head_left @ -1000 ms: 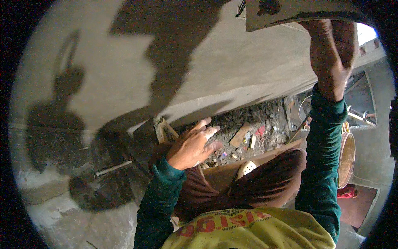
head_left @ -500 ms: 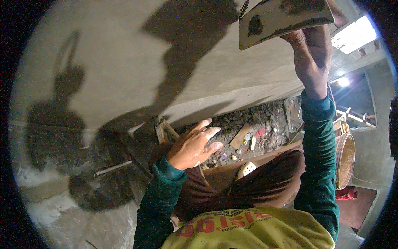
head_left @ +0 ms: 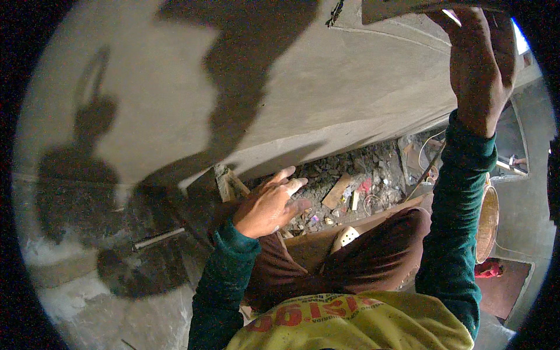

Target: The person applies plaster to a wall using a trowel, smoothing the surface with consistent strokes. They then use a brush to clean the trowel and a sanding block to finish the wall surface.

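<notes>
High up along the grey plastered wall (head_left: 326, 87), my right hand (head_left: 481, 70) is closed around a plastering trowel (head_left: 399, 8). Only the lower part of its flat blade shows at the top edge of the view; the rest is cut off. Close to the blade's left end, a dark rough streak of mortar (head_left: 335, 13) marks the wall, and a thin curved line runs below the blade. My left hand (head_left: 268, 201) hangs in front of the wall's foot with its fingers apart, holding nothing. Pale dust or plaster coats its fingertips.
Rubble (head_left: 379, 169) with wood scraps lies below, along the wall's base. A wooden board (head_left: 373, 220) runs by my legs. To the right are a round tan container (head_left: 488, 224) and a red cloth (head_left: 489, 268). Shadows cover the wall's left part.
My right hand and the trowel have moved right and up along the wall, so less of the blade shows. My left hand has hardly moved.
</notes>
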Demonstrator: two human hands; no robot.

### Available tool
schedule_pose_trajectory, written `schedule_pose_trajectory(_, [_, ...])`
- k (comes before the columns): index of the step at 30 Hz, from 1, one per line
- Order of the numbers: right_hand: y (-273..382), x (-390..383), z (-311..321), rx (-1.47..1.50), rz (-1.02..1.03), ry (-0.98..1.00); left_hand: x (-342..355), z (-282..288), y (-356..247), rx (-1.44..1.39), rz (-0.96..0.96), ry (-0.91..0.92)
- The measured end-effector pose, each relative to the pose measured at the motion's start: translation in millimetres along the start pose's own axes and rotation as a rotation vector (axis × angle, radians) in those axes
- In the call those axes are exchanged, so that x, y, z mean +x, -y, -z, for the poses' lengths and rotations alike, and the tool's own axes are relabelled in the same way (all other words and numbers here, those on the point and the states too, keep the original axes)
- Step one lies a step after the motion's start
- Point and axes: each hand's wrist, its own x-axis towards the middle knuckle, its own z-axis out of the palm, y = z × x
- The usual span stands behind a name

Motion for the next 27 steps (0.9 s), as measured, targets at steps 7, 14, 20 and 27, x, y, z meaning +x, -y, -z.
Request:
schedule_pose_trajectory(7, [-13, -75, -27, -0.050, -0.484, 0.096, -5, 4, -4, -0.008, 0.034, 0.030])
schedule_pose_trajectory(14, [-43, -104, -56, 0.100, -0.509, 0.158, -5, 2, -1, -0.033, -0.014, 0.024])
schedule_pose_trajectory(20, [-62, -119, -78, 0.103, -0.490, 0.073, -6, 0, -1, -0.016, 0.017, 0.032])
schedule_pose_trajectory(27, [-71, -134, -146, -0.661, -0.098, -0.203, -1, 5, -7, 0.000, 0.050, 0.103])
